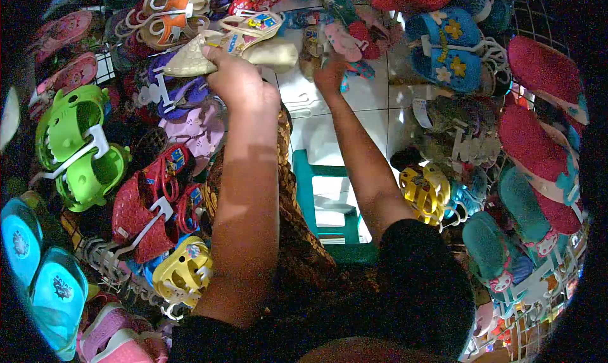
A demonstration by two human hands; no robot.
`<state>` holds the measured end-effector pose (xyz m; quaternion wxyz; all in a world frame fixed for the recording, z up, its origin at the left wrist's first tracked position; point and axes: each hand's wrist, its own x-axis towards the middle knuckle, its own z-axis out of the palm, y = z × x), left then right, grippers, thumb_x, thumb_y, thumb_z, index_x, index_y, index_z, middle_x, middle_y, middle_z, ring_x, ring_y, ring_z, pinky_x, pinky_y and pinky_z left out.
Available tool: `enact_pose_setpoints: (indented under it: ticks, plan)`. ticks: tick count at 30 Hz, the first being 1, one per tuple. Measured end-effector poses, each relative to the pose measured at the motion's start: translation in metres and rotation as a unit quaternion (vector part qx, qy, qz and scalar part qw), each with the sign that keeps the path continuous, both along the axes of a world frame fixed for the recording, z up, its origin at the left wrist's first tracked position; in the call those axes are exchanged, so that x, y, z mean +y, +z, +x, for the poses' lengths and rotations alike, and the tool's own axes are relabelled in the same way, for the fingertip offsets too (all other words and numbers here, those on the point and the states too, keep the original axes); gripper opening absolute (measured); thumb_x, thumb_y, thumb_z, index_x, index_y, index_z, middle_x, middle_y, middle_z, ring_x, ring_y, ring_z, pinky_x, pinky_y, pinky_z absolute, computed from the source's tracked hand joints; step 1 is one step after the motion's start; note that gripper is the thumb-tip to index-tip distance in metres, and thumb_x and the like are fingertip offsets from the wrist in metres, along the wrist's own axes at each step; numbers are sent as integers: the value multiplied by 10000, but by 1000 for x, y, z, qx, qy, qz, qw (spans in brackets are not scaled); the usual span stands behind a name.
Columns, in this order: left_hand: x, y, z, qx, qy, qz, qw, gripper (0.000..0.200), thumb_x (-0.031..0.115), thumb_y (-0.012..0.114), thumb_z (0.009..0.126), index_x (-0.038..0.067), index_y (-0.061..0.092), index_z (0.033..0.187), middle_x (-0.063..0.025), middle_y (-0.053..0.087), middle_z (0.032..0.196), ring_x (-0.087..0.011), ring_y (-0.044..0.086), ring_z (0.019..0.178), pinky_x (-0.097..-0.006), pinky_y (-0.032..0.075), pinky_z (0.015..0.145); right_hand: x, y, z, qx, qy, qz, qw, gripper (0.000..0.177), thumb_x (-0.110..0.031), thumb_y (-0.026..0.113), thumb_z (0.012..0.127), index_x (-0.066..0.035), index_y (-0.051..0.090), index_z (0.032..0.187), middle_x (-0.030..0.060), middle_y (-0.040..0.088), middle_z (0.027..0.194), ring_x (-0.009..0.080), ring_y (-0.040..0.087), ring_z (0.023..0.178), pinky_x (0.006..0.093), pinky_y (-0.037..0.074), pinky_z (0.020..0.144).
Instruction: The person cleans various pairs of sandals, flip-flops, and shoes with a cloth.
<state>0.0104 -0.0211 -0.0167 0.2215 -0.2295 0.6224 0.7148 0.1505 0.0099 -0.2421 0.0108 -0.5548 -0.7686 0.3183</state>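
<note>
My left hand (pixel 239 81) is closed around a cream quilted child's sandal (pixel 191 56) with the thumb on top. A second cream sandal (pixel 253 22) with a colourful cartoon print lies against it, just past the fingers. My right hand (pixel 330 78) reaches forward over the white tiles, lower than the left; its fingers are in shadow and their pose is unclear. Right beside it are a pink sandal (pixel 342 42) and a blue patterned piece (pixel 361 69). Tan sandals with orange straps (pixel 174 27) hang just beyond my left hand.
Hanging footwear crowds both sides: green shark clogs (pixel 75 148), red quilted shoes (pixel 142 219) and turquoise slippers (pixel 58 293) on the left; blue flowered slippers (pixel 448 50) and yellow clogs (pixel 425 192) on the right. A green plastic stool (pixel 303 173) stands on the tiled floor (pixel 367 132) below.
</note>
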Motion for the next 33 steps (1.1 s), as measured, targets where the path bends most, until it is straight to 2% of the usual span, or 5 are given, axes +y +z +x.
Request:
enact_pose_setpoints:
  ticks: [4,10,16,24,33]
  plan:
    - [1,3,0,-19,-3,-31,999,558,480,426,1036,-47,520,1194,-114,656,1005,-191,627,749,-325,524,605,-29,-80,-11,136,130,40,981,705,-134,577,794,73,356,1431,324,351,1477,459,332,1385,506,236,1188]
    - [4,15,2,-36,20,-92,995,543,521,435,1022,-1,553,1109,-42,605,846,-159,510,624,-308,414,506,-16,-154,-4,-96,300,258,914,516,-246,591,851,30,534,1284,278,600,1207,412,564,1139,472,454,1003]
    - [7,22,5,-38,13,-33,999,610,523,442,1015,-54,508,1203,-125,628,1088,-201,618,814,-334,529,673,-1,-68,2,-19,148,-78,986,395,-361,653,857,-42,683,1088,242,654,1129,383,618,1070,484,459,950]
    - [0,25,-1,-65,-31,92,993,452,446,512,1004,49,536,1219,-52,628,1164,-137,617,884,-257,447,598,-49,133,57,156,-79,144,974,280,-314,710,842,-53,691,944,176,609,1186,349,536,1135,468,330,1018]
    - [-40,55,35,-99,-216,148,960,466,487,552,884,203,530,1252,30,612,1232,-128,539,1150,-358,370,958,-105,322,136,257,-128,230,930,304,-247,780,813,7,615,786,161,505,1106,334,508,1082,409,411,949]
